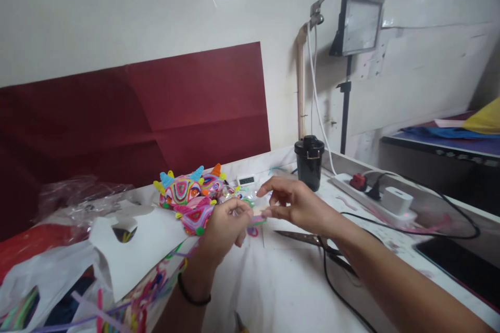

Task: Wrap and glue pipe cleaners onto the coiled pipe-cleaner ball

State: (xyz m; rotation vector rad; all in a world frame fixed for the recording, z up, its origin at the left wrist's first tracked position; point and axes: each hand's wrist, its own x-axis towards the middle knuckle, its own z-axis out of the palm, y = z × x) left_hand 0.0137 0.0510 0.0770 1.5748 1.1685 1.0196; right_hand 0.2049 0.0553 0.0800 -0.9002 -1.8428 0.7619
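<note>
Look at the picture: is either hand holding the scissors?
No, the scissors lie on the table beside the right hand, and both hands pinch a small colourful piece.

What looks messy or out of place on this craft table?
Mostly clutter. Pipe cleaners spill loosely from a plastic bag at the lower left, and a black cable trails across the table over the scissors. The left hand and right hand pinch a small colourful piece.

No text, label or number is legible anywhere.
</note>
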